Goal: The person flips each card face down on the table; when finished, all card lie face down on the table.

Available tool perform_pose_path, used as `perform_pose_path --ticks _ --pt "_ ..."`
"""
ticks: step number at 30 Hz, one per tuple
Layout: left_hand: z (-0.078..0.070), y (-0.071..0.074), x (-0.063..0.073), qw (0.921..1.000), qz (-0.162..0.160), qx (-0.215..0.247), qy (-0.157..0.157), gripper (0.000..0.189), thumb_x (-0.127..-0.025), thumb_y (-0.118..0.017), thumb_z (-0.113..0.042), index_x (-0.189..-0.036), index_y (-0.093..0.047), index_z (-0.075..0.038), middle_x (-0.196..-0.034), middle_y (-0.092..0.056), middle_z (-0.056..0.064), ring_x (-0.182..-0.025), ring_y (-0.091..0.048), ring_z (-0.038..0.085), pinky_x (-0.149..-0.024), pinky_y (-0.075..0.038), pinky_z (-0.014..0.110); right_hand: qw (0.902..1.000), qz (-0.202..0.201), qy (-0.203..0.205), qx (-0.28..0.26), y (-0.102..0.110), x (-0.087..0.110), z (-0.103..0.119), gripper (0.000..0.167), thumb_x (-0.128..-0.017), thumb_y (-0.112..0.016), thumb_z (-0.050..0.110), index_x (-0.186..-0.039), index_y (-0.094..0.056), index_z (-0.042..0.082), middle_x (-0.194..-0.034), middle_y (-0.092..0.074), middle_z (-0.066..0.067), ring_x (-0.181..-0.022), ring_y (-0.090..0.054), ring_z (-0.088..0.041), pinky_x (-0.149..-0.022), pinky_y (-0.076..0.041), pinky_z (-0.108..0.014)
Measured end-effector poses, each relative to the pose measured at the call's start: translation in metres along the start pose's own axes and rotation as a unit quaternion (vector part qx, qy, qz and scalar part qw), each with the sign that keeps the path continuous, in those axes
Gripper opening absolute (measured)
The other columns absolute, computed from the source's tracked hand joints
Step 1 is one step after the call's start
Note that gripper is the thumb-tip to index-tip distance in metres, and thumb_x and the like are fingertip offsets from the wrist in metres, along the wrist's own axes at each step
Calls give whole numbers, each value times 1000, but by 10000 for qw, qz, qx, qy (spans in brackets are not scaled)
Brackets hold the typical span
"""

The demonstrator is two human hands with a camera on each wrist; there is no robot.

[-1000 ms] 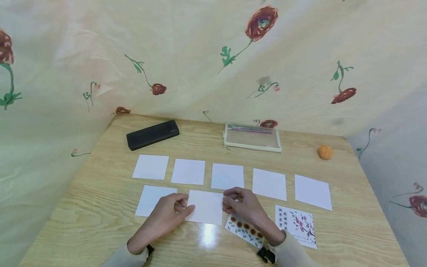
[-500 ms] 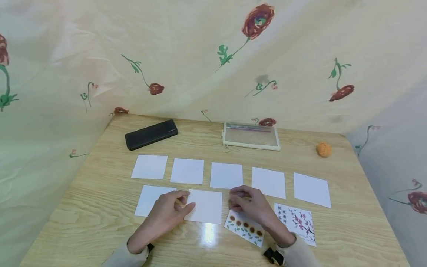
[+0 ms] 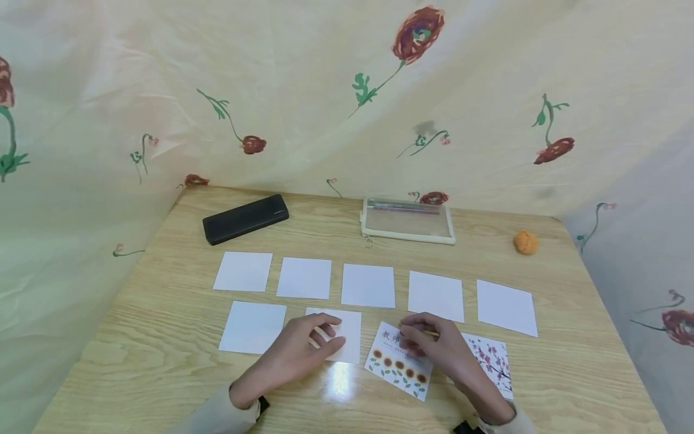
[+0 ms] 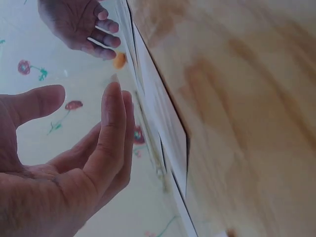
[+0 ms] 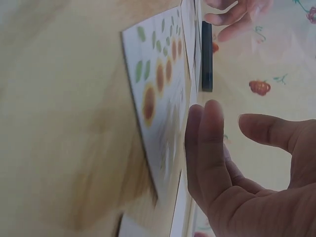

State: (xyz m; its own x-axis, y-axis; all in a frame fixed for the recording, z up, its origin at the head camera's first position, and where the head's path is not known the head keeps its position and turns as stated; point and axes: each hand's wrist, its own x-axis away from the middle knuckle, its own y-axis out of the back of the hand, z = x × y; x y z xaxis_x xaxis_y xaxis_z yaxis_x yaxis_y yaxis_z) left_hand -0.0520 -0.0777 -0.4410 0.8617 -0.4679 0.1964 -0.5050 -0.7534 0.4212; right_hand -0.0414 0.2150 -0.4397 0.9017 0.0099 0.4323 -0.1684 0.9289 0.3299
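My left hand (image 3: 306, 346) hovers over a blank white card (image 3: 349, 334) in the front row, partly covering it. Its thumb and fingers are spread apart with nothing between them, as the left wrist view of the hand (image 4: 84, 158) confirms. Above the right part of the sunflower card (image 3: 391, 358) is my right hand (image 3: 441, 346). That card lies tilted on the table, with printed writing above its flowers. In the right wrist view, the hand (image 5: 232, 173) has thumb and fingers apart, above the sunflower card (image 5: 160, 89). My right wrist partly hides a pink blossom card (image 3: 490, 361).
Several blank white cards (image 3: 368, 285) form a back row on the wooden table (image 3: 146, 337). Another blank card (image 3: 252, 327) lies at front left. Behind are a black case (image 3: 246, 218), a see-through zip pouch (image 3: 408, 223) and a small orange ball (image 3: 526, 242).
My left hand has come off the blank card's left edge and shifted right over it. My right hand has moved right, off that card's edge, uncovering the sunflower card's writing.
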Motion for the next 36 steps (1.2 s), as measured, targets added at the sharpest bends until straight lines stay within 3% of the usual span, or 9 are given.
perform_pose_path --ticks 5,12,17,26,36 --pt "-3 -15 -9 9995 207 248 -52 44 -103 -65 -38 -135 -67 -7 -116 -72 3 -100 -73 16 -86 -59 24 10000 -25 -3 -22 13 7 -9 33 -101 -69 19 -127 -66 -3 -114 -73 -16 -94 -74 -20 -76 -64 -29" --pt "-9 -27 -15 9960 532 706 -152 47 -105 -63 -34 -140 -62 -2 -135 -68 14 -112 -73 25 -93 -60 27 9999 -99 -96 11 33 15 -17 41 -103 -68 23 -132 -62 -4 -119 -72 -18 -92 -77 -19 -74 -64 -29" --pt "-14 -35 -15 9922 699 1030 -10 50 -105 -63 -35 -143 -60 -3 -140 -67 14 -118 -72 25 -95 -59 26 9996 -162 -234 -74 39 22 -21 44 -102 -69 22 -135 -60 -5 -118 -71 -18 -88 -78 -21 -72 -65 -30" --pt "-22 -45 -14 9931 765 880 122 51 -105 -63 -36 -146 -58 -6 -147 -63 12 -121 -70 26 -95 -60 30 9985 -314 -427 -129 38 28 -30 47 -102 -69 20 -139 -56 -6 -116 -73 -17 -88 -77 -21 -74 -65 -30" --pt "-29 -47 -13 9913 983 838 252 60 -104 -64 -38 -152 -51 -5 -153 -57 13 -129 -66 33 -98 -60 30 9978 -337 -468 -337 39 35 -28 53 -103 -67 26 -145 -49 -1 -133 -65 -24 -99 -79 -26 -79 -65 -32"
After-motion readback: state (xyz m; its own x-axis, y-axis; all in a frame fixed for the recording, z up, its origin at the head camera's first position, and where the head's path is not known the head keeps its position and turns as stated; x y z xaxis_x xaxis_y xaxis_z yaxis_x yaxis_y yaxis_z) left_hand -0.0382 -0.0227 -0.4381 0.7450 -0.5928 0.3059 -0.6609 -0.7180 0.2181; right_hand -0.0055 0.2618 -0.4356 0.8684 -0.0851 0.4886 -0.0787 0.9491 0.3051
